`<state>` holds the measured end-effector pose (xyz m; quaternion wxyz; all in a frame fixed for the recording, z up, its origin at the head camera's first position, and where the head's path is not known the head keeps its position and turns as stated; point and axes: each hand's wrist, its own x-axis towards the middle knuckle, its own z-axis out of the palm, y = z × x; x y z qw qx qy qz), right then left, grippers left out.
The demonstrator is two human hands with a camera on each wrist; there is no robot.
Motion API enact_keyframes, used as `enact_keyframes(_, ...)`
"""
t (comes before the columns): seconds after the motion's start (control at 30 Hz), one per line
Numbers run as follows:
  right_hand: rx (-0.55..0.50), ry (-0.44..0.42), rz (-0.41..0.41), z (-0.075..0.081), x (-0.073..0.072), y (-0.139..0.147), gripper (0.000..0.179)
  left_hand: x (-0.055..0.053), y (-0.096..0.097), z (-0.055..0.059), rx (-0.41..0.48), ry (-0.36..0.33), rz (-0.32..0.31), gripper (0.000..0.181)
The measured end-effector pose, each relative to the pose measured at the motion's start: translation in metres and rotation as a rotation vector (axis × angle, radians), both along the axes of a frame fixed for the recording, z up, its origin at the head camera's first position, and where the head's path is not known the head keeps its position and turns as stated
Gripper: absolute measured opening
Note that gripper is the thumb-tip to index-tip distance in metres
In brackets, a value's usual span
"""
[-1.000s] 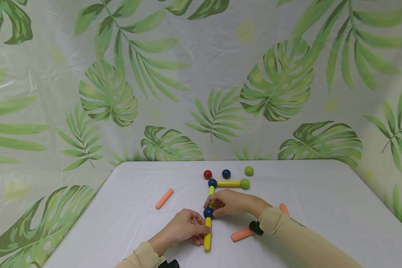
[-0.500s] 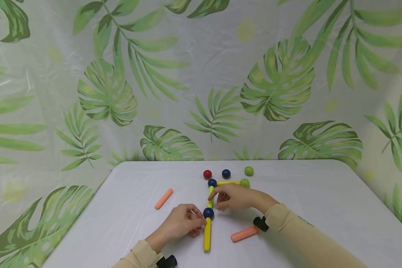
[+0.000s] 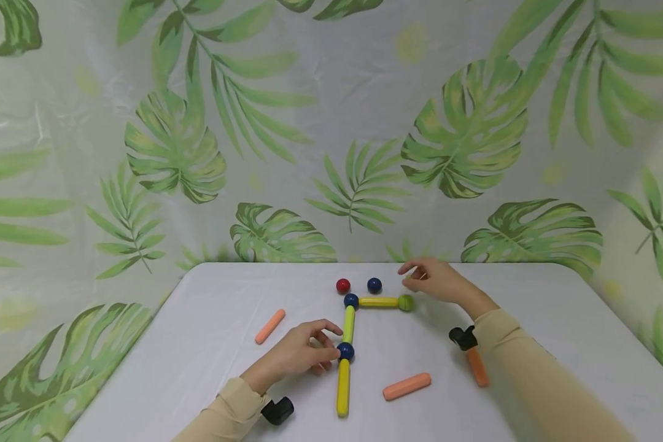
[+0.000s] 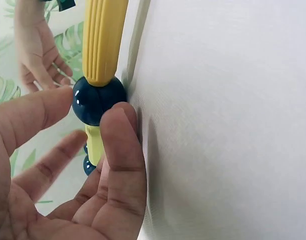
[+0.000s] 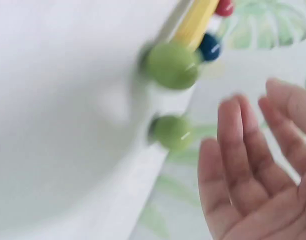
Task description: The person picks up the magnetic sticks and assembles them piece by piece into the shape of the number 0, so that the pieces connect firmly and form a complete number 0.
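Note:
In the head view a chain of toy building sticks and balls lies mid-table: a yellow stick [image 3: 343, 388], a blue ball [image 3: 345, 350], a lime stick [image 3: 348, 324], a second blue ball [image 3: 351, 301], another yellow stick [image 3: 379, 302] and a green ball [image 3: 406, 302]. My left hand [image 3: 304, 350] pinches the nearer blue ball [image 4: 95, 102] from its left side, thumb and a fingertip on it, index finger lifted off. My right hand [image 3: 439, 280] hovers at the back with loosely spread fingers, holding nothing. Beside it sits a loose green ball [image 5: 172, 132], mostly hidden behind the hand in the head view.
A red ball [image 3: 343, 286] and a loose blue ball [image 3: 374, 285] sit behind the chain. Orange sticks lie apart: one at left [image 3: 269, 326], one at front right [image 3: 407, 387], one partly covered by the right wrist camera [image 3: 477, 367]. Leaf-patterned cloth hangs behind the table [image 3: 226, 288].
My right hand has left the nearer blue ball and lime stick and moved back and right toward the loose green ball. My left hand has let go of the near yellow stick and moved to the blue ball.

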<state>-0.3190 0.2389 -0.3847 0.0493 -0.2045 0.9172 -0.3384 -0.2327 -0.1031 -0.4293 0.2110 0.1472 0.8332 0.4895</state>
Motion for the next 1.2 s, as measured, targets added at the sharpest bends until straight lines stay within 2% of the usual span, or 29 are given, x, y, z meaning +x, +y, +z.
enact_keyframes(0.17,0.073,0.044,-0.16,-0.012,-0.01,0.019,0.035,-0.005,0.001,-0.001,0.008,0.029,-0.065,0.03)
enact_keyframes(0.33,0.117,0.024,-0.213,-0.02,-0.02,0.026,0.049,-0.008,0.004,-0.001,0.004,0.072,-0.115,0.03)
enact_keyframes(0.47,0.135,0.008,-0.21,-0.023,-0.024,0.024,0.054,-0.009,0.006,-0.001,-0.011,0.091,-0.158,0.031)
enact_keyframes(0.67,0.135,-0.011,-0.197,-0.027,-0.029,0.015,0.049,-0.012,0.009,-0.003,-0.041,0.12,-0.198,0.027)
enact_keyframes(0.93,0.154,-0.038,-0.219,-0.033,-0.033,0.009,0.036,-0.018,0.011,-0.008,-0.049,0.149,-0.22,0.024)
enact_keyframes(1.2,0.133,-0.038,-0.203,-0.036,-0.029,0.005,0.036,-0.023,0.008,-0.011,-0.043,0.131,-0.234,0.025)
